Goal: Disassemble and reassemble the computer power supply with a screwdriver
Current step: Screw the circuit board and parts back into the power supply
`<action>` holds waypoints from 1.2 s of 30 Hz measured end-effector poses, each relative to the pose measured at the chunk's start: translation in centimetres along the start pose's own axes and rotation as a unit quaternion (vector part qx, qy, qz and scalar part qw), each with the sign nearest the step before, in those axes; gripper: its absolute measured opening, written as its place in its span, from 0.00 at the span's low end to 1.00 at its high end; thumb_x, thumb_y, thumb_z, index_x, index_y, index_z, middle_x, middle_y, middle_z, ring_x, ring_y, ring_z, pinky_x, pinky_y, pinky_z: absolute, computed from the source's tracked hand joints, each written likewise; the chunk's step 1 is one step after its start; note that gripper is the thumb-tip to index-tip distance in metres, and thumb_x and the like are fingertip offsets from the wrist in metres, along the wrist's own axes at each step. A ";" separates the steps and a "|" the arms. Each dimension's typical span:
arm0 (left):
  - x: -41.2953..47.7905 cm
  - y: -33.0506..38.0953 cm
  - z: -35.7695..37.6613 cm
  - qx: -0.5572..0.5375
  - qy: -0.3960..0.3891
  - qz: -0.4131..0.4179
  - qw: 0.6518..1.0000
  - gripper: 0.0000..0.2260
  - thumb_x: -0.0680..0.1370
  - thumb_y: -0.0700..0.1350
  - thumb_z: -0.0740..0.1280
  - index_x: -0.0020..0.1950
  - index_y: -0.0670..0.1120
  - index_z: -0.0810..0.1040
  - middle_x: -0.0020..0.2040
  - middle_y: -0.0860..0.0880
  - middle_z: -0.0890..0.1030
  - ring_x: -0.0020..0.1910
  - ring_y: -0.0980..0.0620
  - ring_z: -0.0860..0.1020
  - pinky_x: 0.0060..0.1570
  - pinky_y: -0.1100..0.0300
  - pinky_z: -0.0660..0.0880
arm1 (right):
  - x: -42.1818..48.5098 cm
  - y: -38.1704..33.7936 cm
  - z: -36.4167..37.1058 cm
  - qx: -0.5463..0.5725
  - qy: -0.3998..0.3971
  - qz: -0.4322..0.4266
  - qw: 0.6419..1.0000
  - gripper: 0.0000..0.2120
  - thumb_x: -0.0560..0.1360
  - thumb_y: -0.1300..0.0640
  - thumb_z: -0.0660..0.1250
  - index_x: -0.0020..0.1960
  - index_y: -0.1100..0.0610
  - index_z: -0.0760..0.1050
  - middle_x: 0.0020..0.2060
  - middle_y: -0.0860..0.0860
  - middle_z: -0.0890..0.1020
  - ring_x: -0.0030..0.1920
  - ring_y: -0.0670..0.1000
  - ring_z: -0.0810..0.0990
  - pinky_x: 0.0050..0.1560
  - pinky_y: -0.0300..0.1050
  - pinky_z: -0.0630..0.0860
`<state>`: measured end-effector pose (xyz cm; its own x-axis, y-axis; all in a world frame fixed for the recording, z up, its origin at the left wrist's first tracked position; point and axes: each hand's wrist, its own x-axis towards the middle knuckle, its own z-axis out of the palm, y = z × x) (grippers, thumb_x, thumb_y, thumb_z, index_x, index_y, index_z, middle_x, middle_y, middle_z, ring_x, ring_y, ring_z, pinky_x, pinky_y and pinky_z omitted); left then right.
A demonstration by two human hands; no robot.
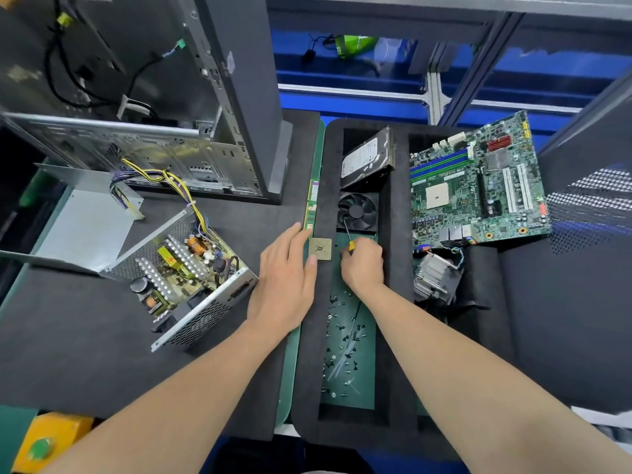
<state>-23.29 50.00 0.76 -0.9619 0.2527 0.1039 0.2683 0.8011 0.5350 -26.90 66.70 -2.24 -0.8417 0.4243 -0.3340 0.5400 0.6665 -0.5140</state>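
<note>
Right hand (362, 266) curled round yellow-handled screwdriver (349, 239), over the screw compartment of the foam tray (307, 371). Left hand (287, 285) flat, fingers straight, beside CPU chip (320, 249). Opened power supply (184, 282) lies well left, its cover (85, 227) off beside it.
</note>
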 end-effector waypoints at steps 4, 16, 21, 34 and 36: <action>-0.1 0.1 -0.1 0.002 0.003 -0.003 1.000 0.20 0.87 0.55 0.50 0.77 0.52 0.63 0.79 0.52 0.65 0.77 0.49 0.65 0.75 0.55 0.60 | -0.2 0.0 0.1 0.014 0.007 -0.008 1.000 0.10 0.84 0.59 0.62 0.45 0.60 0.70 0.52 0.64 0.80 0.50 0.64 0.82 0.45 0.50 0.74; -0.1 0.4 -0.5 -0.007 0.008 0.001 1.000 0.18 0.87 0.53 0.52 0.76 0.52 0.66 0.77 0.53 0.66 0.75 0.49 0.65 0.75 0.55 0.61 | -1.2 0.1 -1.0 0.127 0.045 -0.048 0.990 0.15 0.85 0.53 0.65 0.46 0.64 0.77 0.41 0.58 0.80 0.43 0.59 0.78 0.41 0.48 0.68; -0.4 0.8 -1.3 -0.050 0.003 0.023 0.998 0.15 0.87 0.49 0.56 0.73 0.52 0.70 0.75 0.55 0.68 0.73 0.51 0.67 0.73 0.55 0.64 | -3.4 -0.2 -3.2 0.202 0.042 -0.074 0.976 0.16 0.85 0.49 0.64 0.41 0.56 0.72 0.32 0.46 0.72 0.33 0.47 0.70 0.36 0.45 0.66; 0.4 6.2 -9.0 -0.276 0.096 -0.073 0.953 0.06 0.80 0.45 0.73 0.55 0.53 0.85 0.45 0.58 0.86 0.43 0.58 0.85 0.48 0.57 0.83 | -8.1 -5.6 -9.3 0.402 -0.130 -0.148 0.894 0.14 0.85 0.47 0.63 0.49 0.57 0.78 0.25 0.44 0.69 0.25 0.50 0.65 0.27 0.43 0.63; 0.1 6.1 -10.4 -0.288 0.108 -0.068 0.949 0.05 0.79 0.45 0.74 0.54 0.54 0.85 0.44 0.57 0.86 0.43 0.56 0.85 0.48 0.54 0.83 | -9.0 -6.5 -9.6 0.407 -0.154 -0.161 0.886 0.15 0.85 0.48 0.63 0.46 0.58 0.75 0.27 0.48 0.66 0.26 0.52 0.63 0.28 0.45 0.60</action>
<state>-22.34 49.28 12.72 -0.9904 0.0010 0.1380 0.1284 0.3730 0.9189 -22.91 64.39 11.69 -0.9791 0.0212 -0.2023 0.2025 0.0061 -0.9793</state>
